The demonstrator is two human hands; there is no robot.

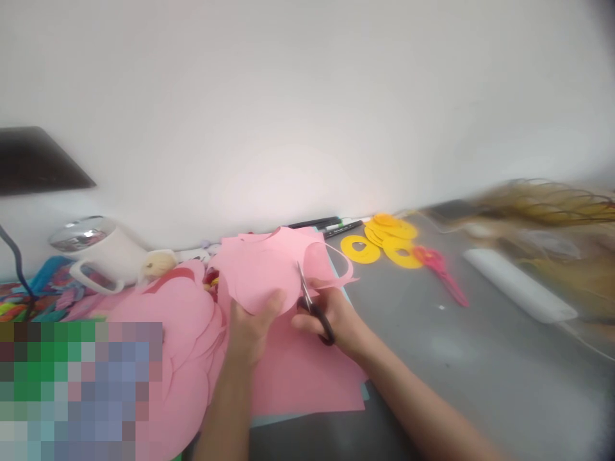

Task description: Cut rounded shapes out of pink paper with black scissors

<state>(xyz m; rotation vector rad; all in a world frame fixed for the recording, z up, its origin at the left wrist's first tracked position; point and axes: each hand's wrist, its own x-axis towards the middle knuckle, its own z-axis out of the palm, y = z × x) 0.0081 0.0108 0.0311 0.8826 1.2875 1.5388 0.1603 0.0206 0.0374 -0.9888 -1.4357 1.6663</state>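
Note:
My left hand [254, 323] grips the lower edge of a piece of pink paper [264, 275], its thumb lying on top. In my right hand [331, 314] are black-handled scissors [321, 317], their blades pointing up and away at the right edge of the pink piece. A thin curled strip of pink paper [348, 262] hangs off to the right of the blades. Beneath both hands lies a stack of pink sheets [307, 378], with a light blue sheet showing at its edges. My right fingers are partly hidden behind the scissors.
Cut pink shapes [187, 326] pile up on the left, near a white mug [113, 256]. Black pens [343, 228] lie behind the stack. Yellow paper rings [360, 250], pink scissors [444, 278] and a white power strip [521, 285] sit right. A wall rises behind.

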